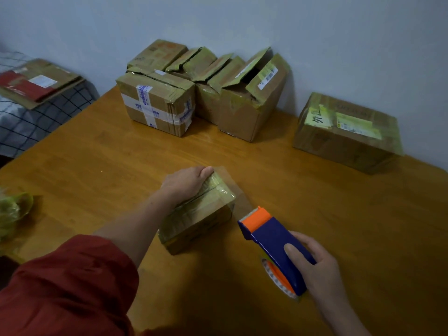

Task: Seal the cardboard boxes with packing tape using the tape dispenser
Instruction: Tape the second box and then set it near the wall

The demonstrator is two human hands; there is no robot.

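Left grip [186, 184] clasps the small box [201, 214]; right grip [317, 265] grasps the tape dispenser [274, 241] just beside it. Stacked boxes [242, 112] crowd the desk [97, 166] beyond.

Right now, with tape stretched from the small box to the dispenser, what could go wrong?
The loose tape between small box and tape dispenser may sag and stick to the table. Only the left hand holds the box, so a pull by the right hand could drag it.
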